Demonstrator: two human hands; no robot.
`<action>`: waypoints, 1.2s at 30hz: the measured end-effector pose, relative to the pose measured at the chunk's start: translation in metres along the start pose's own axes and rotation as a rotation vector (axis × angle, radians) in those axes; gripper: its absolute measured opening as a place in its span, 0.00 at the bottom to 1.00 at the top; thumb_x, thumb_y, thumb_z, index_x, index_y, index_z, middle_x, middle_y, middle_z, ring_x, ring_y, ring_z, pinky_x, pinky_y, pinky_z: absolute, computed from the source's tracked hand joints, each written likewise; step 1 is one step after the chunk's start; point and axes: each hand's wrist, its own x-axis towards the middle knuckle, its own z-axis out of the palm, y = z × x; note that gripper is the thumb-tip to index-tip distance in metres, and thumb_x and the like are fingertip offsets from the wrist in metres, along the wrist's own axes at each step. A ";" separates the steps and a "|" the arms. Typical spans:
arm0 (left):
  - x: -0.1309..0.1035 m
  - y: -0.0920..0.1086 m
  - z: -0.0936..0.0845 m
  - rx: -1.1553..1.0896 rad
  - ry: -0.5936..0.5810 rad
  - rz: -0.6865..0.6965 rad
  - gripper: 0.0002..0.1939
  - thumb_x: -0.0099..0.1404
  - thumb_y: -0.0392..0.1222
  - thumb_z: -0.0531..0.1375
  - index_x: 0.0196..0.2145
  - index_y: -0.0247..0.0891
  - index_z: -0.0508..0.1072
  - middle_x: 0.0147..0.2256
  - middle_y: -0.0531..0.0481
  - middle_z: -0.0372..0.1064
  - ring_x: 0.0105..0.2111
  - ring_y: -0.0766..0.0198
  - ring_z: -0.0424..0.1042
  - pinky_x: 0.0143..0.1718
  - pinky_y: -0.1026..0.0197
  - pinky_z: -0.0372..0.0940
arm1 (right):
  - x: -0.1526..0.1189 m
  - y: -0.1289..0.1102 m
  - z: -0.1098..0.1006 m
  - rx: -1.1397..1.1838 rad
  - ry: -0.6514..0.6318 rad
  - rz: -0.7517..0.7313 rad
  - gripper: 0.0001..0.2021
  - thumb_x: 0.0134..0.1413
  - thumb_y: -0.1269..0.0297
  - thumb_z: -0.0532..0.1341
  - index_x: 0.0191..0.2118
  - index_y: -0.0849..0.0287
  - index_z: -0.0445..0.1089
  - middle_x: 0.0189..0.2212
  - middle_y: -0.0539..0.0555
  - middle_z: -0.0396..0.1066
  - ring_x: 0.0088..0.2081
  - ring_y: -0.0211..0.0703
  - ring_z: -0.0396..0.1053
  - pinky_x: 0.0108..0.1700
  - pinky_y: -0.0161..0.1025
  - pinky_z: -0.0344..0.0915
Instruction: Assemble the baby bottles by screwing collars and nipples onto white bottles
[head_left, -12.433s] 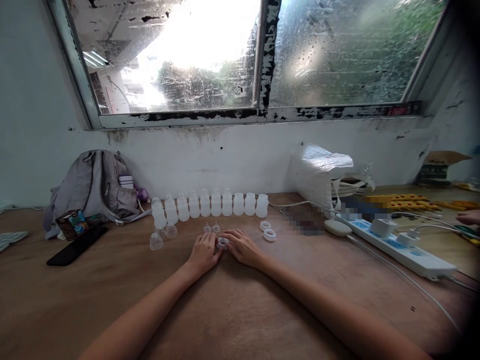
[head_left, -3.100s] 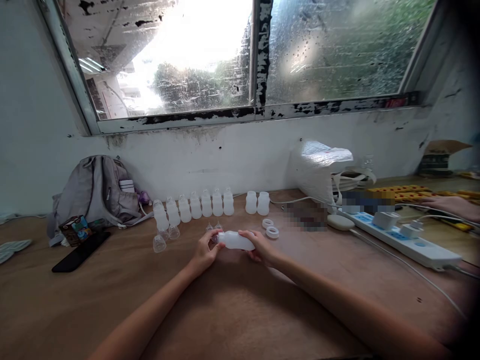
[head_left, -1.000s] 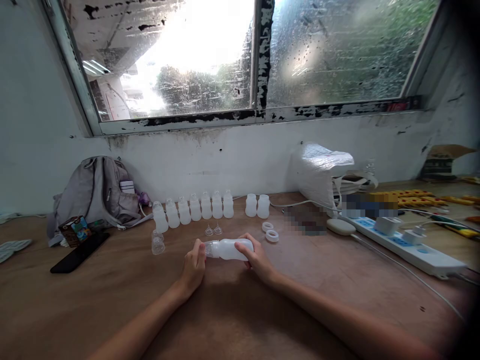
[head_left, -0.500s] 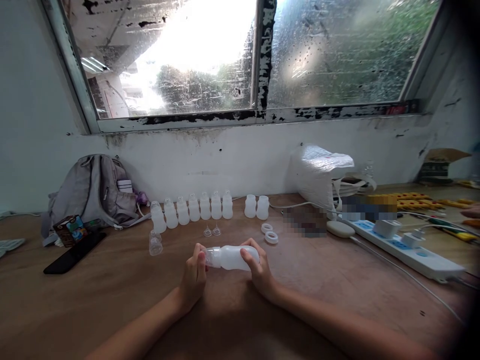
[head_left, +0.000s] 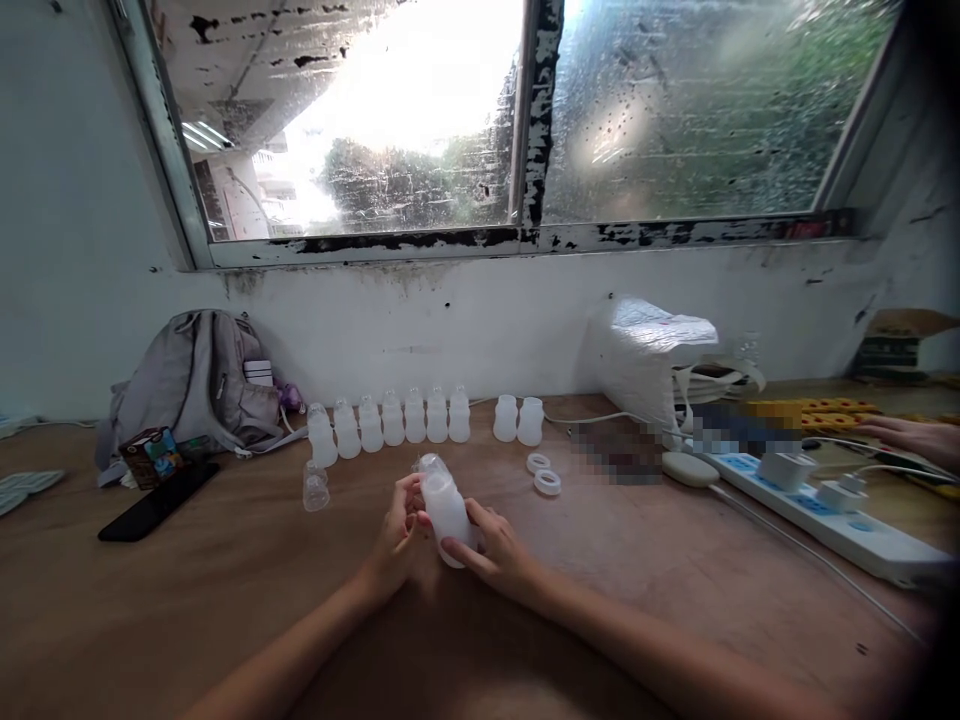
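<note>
Head view, one moment at a wooden table (head_left: 225, 600) under a window (head_left: 420, 130).

Item in hand: one white plastic bottle (head_left: 445, 505), tilted nearly upright, its clear top end pointing up and away, held just above the table in front of the person. Right hand (head_left: 491, 548): fingers curled around the lower body of the bottle, thumb across its front. Left hand (head_left: 396, 535): fingertips pinched at the neck and clear top of the bottle.

Row against the wall, behind the hands: six capped bottles (head_left: 390, 420) standing upright side by side, then a gap, then two open bottles (head_left: 519, 419) without tops, touching each other.

Loose parts: a clear cap stack (head_left: 315, 487) left of the hands, standing alone; two white rings (head_left: 543, 473) right of the hands, lying flat, near one another.

Left end of table: grey backpack (head_left: 191, 380) leaning on the wall; small printed carton (head_left: 150, 455) in front of it; black phone (head_left: 157, 500) lying flat beside the carton.

Right end of table: white plastic bag (head_left: 645, 355) by the wall; white power strip (head_left: 817, 500) with plugs in it and a cable trailing toward the near edge; another person's hand (head_left: 911, 435) resting at the far right edge, well apart from the bottle.
</note>
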 end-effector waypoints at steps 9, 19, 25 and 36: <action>0.001 -0.003 -0.004 0.307 -0.092 0.035 0.20 0.58 0.47 0.56 0.47 0.40 0.58 0.40 0.47 0.65 0.38 0.61 0.66 0.36 0.60 0.61 | 0.000 0.008 0.001 0.090 -0.021 -0.185 0.27 0.49 0.58 0.56 0.54 0.59 0.48 0.49 0.60 0.58 0.51 0.49 0.56 0.51 0.46 0.55; -0.001 -0.017 -0.006 0.525 -0.208 0.023 0.20 0.51 0.47 0.62 0.40 0.38 0.64 0.36 0.49 0.64 0.36 0.60 0.64 0.38 0.59 0.61 | 0.029 -0.020 -0.035 0.033 0.203 -0.311 0.17 0.50 0.64 0.57 0.48 0.55 0.58 0.41 0.56 0.61 0.42 0.43 0.62 0.43 0.41 0.62; -0.001 -0.019 -0.012 0.640 -0.230 0.128 0.28 0.53 0.47 0.60 0.50 0.40 0.57 0.46 0.44 0.61 0.46 0.55 0.60 0.46 0.52 0.57 | 0.052 -0.001 -0.056 -0.086 0.208 -0.294 0.16 0.49 0.64 0.58 0.46 0.56 0.60 0.38 0.55 0.65 0.38 0.42 0.64 0.40 0.39 0.62; 0.006 -0.027 -0.032 1.099 -0.223 0.247 0.16 0.60 0.41 0.53 0.47 0.38 0.60 0.44 0.46 0.63 0.44 0.57 0.60 0.44 0.54 0.57 | 0.153 0.091 -0.084 -0.353 0.391 0.106 0.16 0.45 0.68 0.59 0.44 0.60 0.61 0.40 0.57 0.65 0.38 0.43 0.65 0.41 0.40 0.61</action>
